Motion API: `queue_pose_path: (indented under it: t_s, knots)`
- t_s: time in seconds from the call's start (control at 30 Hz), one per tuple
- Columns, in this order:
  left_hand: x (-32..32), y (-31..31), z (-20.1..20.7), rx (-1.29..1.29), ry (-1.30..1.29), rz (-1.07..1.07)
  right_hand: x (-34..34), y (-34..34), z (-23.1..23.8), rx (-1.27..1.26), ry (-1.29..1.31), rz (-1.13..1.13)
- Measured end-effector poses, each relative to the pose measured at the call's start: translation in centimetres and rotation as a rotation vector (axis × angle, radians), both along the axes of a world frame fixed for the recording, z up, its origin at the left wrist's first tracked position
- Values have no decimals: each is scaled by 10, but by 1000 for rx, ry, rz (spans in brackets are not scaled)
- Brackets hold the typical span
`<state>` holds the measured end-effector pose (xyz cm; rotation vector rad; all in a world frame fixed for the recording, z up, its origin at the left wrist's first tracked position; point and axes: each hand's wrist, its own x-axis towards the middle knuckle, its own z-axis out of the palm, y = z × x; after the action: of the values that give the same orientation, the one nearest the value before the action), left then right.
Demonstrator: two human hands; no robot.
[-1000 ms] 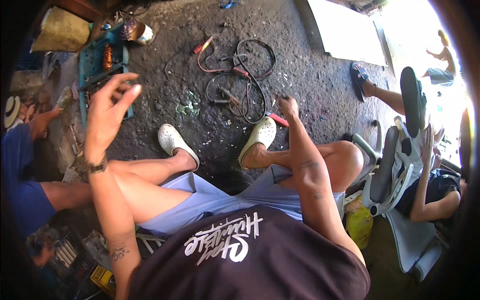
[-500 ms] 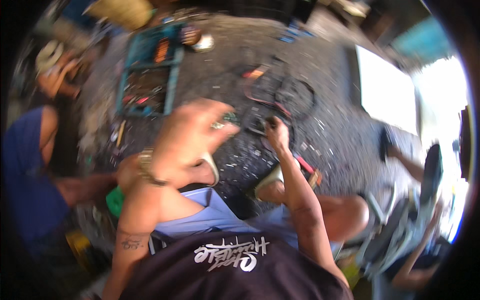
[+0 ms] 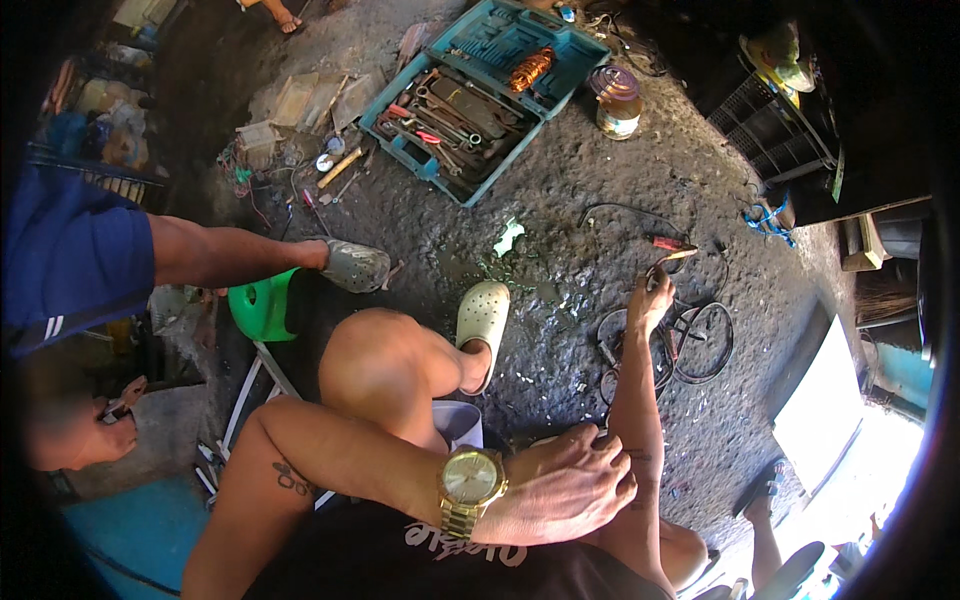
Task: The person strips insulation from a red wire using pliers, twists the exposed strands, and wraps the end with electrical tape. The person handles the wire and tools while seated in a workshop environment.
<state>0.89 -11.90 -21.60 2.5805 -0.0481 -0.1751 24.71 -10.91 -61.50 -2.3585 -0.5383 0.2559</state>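
Left hand (image 3: 565, 487) drooped half-curled, seemingly empty; right hand (image 3: 650, 302) bunched tighter, hold unclear, beside coiled black cables (image 3: 673, 350) on dark earthen floor (image 3: 530, 352); steadiness seemed best.

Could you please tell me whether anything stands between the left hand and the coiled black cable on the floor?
Yes: the bare, outstretched right forearm crosses, in this view, between the left hand and the black cable's rightmost loop.

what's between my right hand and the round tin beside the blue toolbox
In the head view, a dark cable curves across the ground between your right hand and the tin, with a red handle slightly right, nearer the hand.
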Motion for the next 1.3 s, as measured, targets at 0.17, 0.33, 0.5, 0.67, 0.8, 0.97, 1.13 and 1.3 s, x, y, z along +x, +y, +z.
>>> queue_pose_path:
  t_s: [0.17,0.33,0.5,0.67,0.8,0.97,1.13,1.3]
  knots:
    - [-18,83,10,-45,-98,26,4,-19,22,189,100,74]
    - [-24,294,-109,402,66,278,-16,-79,32,210,126,48]
    - [-40,476,-265,730,460,466,-62,-138,32,151,306,27]
    - [-14,534,-374,756,472,541,-97,-185,51,-236,342,151]
    - [0,546,-401,809,535,459,-102,-188,60,-354,381,153]
    - [-7,554,-393,764,532,391,-96,-150,71,-230,369,167]
    - [-45,543,-368,635,258,633,-92,-108,92,-160,284,195]
    - [-54,487,-277,299,-171,880,-102,-84,122,49,205,229]
